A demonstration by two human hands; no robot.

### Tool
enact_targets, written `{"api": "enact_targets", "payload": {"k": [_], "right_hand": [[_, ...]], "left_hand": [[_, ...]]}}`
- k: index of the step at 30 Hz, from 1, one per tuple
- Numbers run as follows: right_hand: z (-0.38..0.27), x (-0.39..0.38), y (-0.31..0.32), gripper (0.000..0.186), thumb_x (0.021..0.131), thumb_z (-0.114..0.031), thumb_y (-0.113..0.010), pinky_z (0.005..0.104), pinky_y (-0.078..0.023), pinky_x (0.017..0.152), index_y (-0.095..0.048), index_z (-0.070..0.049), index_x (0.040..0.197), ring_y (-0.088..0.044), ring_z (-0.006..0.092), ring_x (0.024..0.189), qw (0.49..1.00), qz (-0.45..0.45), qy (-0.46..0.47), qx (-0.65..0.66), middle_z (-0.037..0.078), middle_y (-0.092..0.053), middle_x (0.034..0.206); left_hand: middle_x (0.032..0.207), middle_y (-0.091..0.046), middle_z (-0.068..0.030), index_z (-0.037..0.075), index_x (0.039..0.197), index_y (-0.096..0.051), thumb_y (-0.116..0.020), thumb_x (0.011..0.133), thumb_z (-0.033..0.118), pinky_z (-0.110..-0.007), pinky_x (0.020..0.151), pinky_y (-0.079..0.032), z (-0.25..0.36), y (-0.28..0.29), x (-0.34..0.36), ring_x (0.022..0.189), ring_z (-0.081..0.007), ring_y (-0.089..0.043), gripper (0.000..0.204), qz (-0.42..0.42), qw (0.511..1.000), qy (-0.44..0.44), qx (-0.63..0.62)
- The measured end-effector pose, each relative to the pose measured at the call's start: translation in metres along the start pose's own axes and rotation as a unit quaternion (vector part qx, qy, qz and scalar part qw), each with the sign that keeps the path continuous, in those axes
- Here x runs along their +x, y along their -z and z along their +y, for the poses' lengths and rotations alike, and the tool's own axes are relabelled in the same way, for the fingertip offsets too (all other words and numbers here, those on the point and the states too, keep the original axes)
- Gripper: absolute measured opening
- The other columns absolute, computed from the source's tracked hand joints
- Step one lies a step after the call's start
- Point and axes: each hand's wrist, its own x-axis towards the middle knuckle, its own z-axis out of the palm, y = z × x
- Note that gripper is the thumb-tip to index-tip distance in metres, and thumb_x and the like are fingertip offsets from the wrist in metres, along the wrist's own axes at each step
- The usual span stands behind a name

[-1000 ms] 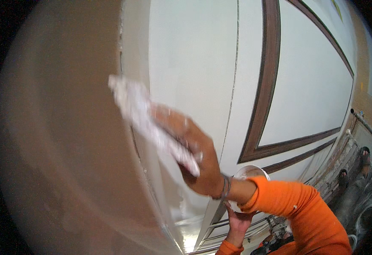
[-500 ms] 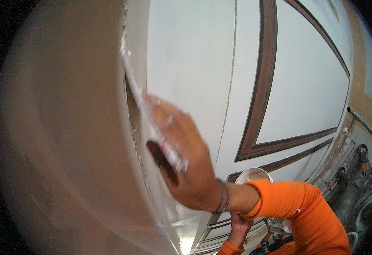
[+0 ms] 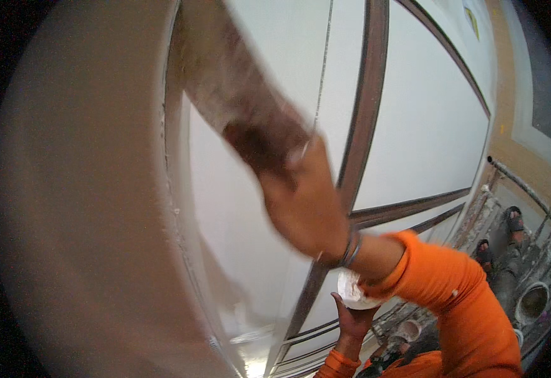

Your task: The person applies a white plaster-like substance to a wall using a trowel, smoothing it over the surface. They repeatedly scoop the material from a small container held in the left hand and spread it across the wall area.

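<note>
My right hand (image 3: 304, 201), reaching in from the lower right in an orange sleeve, is closed around a broad putty knife (image 3: 231, 82). Its wide, flat blade is whitish-smeared, blurred by motion, and extends up and left toward the rough edge (image 3: 168, 164) of a grey-brown surface. Whether the blade touches that edge I cannot tell. Lower down, my left hand (image 3: 354, 322) holds a white tub (image 3: 353, 293) from below, thumb up along its side. Pale material shows in the tub, partly covered by my right forearm.
White wall panels (image 3: 426, 120) with dark brown mouldings (image 3: 365, 94) stand behind my hands. At the right are a metal pipe (image 3: 527, 189), feet in dark sandals (image 3: 513, 219) on a stained platform, and a bucket (image 3: 532, 302). Another pale container (image 3: 409, 329) is below.
The putty knife has turned from nearly edge-on to showing its broad face, and my right hand has moved up and right, off the edge. The tub and my left hand show more fully.
</note>
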Motion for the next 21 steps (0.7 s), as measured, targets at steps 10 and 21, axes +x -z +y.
{"api": "enact_targets", "payload": {"k": [10,21], "right_hand": [[0.004,-0.179,0.019,0.040,0.088,-0.001,-0.065,0.0360,-0.042,0.106,-0.060,-0.003,0.128,-0.056,0.0263,0.125,0.963,-0.174,-0.175,0.113,0.014,-0.061,0.131],[-0.036,-0.001,0.094,0.022,0.094,-0.011,-0.061,0.0360,-0.051,0.083,-0.063,0.001,0.112,-0.066,0.0280,0.095,0.914,-0.002,0.171,-0.369,0.018,-0.067,0.107]], "left_hand": [[0.151,-0.041,-0.0120,0.012,0.149,-0.036,-0.045,0.097,0.057,-0.052,0.116,-0.029,-0.034,0.026,0.044,0.139,-0.0330,-0.038,0.070,0.038,0.993,0.103,-0.034],[0.149,-0.042,-0.0119,0.012,0.149,-0.035,-0.044,0.099,0.042,-0.055,0.117,-0.026,-0.062,0.063,0.039,0.138,-0.0333,-0.039,0.058,-0.092,0.979,0.173,-0.053]]}}
